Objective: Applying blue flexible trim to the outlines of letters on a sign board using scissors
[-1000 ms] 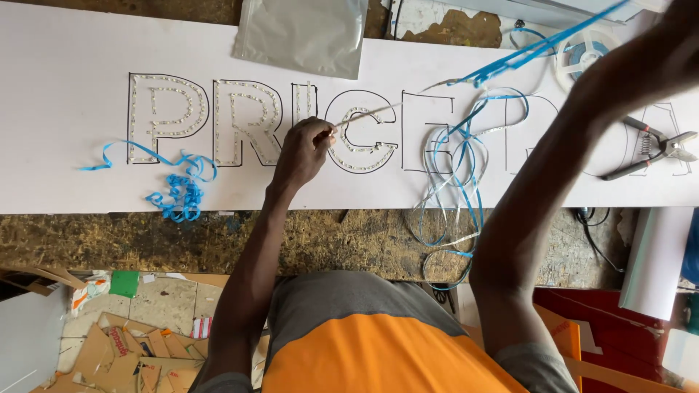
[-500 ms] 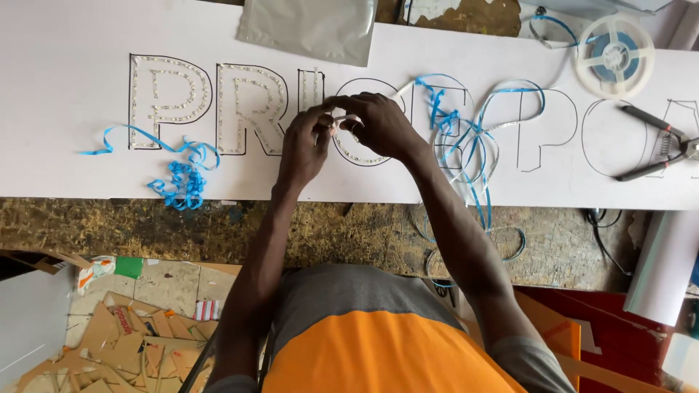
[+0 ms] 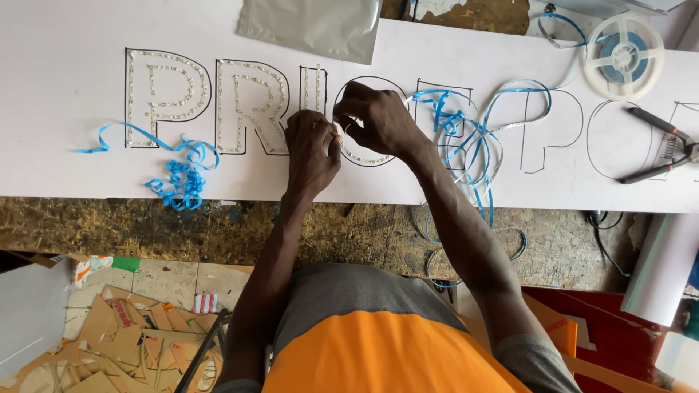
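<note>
Looking down at the white board (image 3: 510,51), what are the 2 hands doing?

— They are meeting over the round outlined letter (image 3: 368,120), the 4th outline from the left. The left hand (image 3: 312,149) is lying knuckles up on the board, its fingertips pinching a thin pale strip (image 3: 337,131) at the letter's left curve. The right hand (image 3: 378,116) is curling in from the other side, its fingers also closing on that strip, just touching the left hand.

— Where is the strip running?

— It is lying along the lower curve of that letter, dotted like the strips already filling the 3 letters further left (image 3: 218,105).

— What is sitting around them?

— Loose blue ribbon (image 3: 466,135) is looping just right of the right wrist, and another curl of blue ribbon (image 3: 178,175) is lying near the board's lower edge. A white reel (image 3: 624,57) is resting at the upper right, with pliers (image 3: 666,145) below it and a grey foil bag (image 3: 317,25) at the top edge.
</note>
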